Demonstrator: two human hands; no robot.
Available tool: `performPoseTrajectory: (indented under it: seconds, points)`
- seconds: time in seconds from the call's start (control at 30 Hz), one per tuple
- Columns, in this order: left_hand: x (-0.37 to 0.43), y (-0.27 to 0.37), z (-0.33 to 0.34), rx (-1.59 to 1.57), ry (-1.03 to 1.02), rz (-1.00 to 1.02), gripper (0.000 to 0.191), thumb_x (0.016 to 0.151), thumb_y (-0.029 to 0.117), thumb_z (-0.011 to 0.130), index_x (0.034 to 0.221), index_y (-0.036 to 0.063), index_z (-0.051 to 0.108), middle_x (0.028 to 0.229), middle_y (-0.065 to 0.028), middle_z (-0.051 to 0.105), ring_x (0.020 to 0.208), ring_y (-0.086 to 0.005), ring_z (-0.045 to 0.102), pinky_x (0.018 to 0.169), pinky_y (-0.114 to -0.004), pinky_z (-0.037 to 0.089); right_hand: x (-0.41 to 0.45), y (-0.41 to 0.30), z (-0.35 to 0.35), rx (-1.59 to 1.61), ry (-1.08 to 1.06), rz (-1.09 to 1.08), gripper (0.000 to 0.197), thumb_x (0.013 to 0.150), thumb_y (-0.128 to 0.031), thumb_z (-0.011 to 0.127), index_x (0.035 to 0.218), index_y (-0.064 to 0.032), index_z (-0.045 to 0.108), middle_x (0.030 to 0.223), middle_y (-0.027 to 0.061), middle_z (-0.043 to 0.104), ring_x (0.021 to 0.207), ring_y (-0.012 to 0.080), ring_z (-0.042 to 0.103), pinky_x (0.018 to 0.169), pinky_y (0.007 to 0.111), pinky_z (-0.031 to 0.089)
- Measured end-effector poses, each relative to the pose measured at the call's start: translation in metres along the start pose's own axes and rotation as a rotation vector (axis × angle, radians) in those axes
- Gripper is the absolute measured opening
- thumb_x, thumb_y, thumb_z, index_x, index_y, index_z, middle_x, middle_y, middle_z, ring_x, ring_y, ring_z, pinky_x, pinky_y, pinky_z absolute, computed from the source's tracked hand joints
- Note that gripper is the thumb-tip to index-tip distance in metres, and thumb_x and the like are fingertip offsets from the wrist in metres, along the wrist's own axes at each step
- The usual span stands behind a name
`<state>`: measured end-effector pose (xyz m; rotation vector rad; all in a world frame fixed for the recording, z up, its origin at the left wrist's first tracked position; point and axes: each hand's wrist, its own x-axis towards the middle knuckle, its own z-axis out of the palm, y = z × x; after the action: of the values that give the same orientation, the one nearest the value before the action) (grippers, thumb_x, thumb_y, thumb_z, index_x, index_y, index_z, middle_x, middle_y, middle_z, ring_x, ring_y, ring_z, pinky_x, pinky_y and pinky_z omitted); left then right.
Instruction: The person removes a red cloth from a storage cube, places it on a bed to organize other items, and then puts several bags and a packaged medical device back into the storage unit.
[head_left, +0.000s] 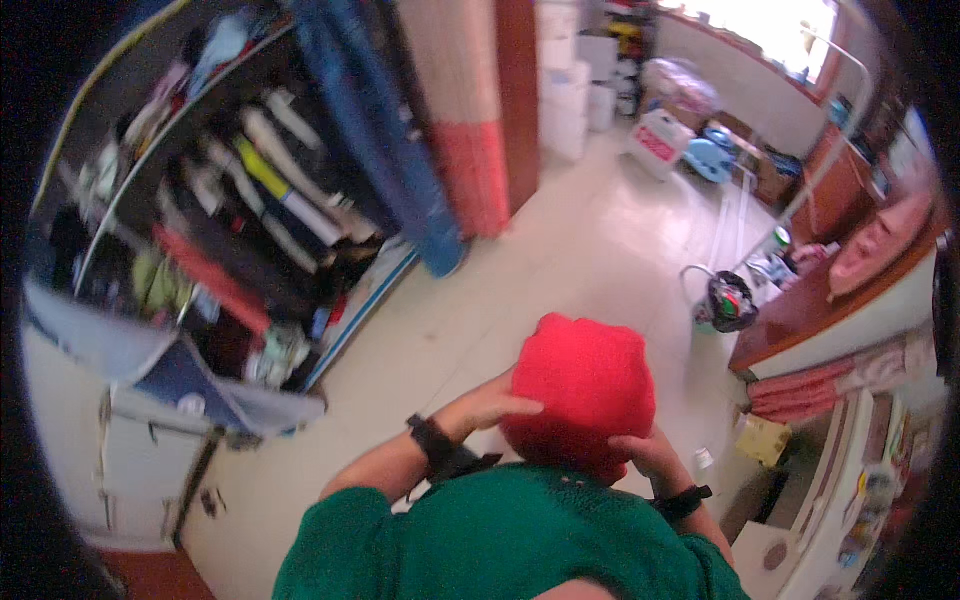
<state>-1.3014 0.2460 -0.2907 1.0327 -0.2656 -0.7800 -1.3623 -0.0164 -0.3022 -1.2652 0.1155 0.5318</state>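
A red cloth bundle (585, 386) is held up close against the front of my green shirt. My left hand (491, 405) grips its left side, the thumb lying across the front and the fingers hidden behind it. On the right side, my right hand (649, 450) holds the lower edge, with its thumb on the cloth. Whether the bundle is a folded garment or something else, I cannot tell. Dark bands are around both wrists.
To the left stands an open wardrobe with hanging clothes (285, 180) and a blue curtain (375, 127). A small bin with a black liner (729, 301) is beside a wooden cabinet (780, 322) on the right. Boxes and a light blue object (709, 159) lie below the window.
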Motion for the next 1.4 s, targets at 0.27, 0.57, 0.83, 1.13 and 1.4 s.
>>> performPoseTrajectory:
  seconds: [0.27, 0.57, 0.83, 1.13, 1.4]
  points:
    - [0.098, 0.027, 0.0, 0.107, 0.05, -0.106, 0.077, 0.068, 0.007, 0.064, 0.131, 0.0026, 0.021, 0.13, -0.0083, 0.035, 0.118, -0.018, 0.033, 0.099, -0.032, 0.025, 0.044, -0.043, -0.071, 0.155, -0.015, -0.084, 0.063, 0.066, -0.016, 0.068, 0.12, 0.0008, 0.039, 0.117, 0.0133, 0.049, 0.108, 0.0247, 0.046, 0.094, 0.036, 0.033]
    - [0.235, 0.087, -0.064, 0.13, -0.112, -0.041, 0.077, 0.068, 0.01, 0.067, 0.131, 0.0036, 0.022, 0.13, -0.0096, 0.034, 0.118, -0.0198, 0.033, 0.099, -0.034, 0.025, 0.146, -0.135, -0.123, -0.053, 0.039, -0.035, 0.065, 0.068, -0.008, 0.065, 0.125, 0.0006, 0.032, 0.122, 0.0123, 0.044, 0.112, 0.0226, 0.042, 0.096, 0.035, 0.03]
    - [0.353, 0.135, -0.104, 0.221, -0.203, -0.042, 0.088, 0.066, 0.011, 0.069, 0.134, 0.0065, 0.013, 0.134, -0.0119, 0.028, 0.122, -0.0215, 0.028, 0.102, -0.035, 0.02, 0.223, -0.169, -0.173, 0.234, 0.007, -0.093, 0.065, 0.071, -0.014, 0.062, 0.126, 0.0016, 0.03, 0.126, 0.0153, 0.04, 0.113, 0.0252, 0.041, 0.097, 0.038, 0.03]
    - [0.491, 0.174, -0.104, 0.321, -0.337, -0.049, 0.094, 0.063, 0.013, 0.073, 0.134, 0.0078, 0.013, 0.135, -0.0129, 0.026, 0.124, -0.0247, 0.025, 0.103, -0.039, 0.019, 0.277, -0.228, -0.234, 0.687, 0.161, -0.074, 0.05, 0.076, -0.026, 0.055, 0.117, -0.0002, 0.042, 0.109, 0.0119, 0.053, 0.091, 0.0225, 0.055, 0.074, 0.035, 0.046]
    - [0.607, 0.219, -0.094, 0.408, -0.23, -0.014, 0.093, 0.062, 0.02, 0.073, 0.133, 0.0047, 0.015, 0.133, -0.0132, 0.028, 0.122, -0.0225, 0.028, 0.102, -0.036, 0.021, 0.364, -0.31, -0.352, 0.392, 0.106, 0.101, 0.054, 0.072, -0.019, 0.061, 0.117, 0.0018, 0.041, 0.11, 0.0156, 0.052, 0.097, 0.0235, 0.053, 0.082, 0.036, 0.044]
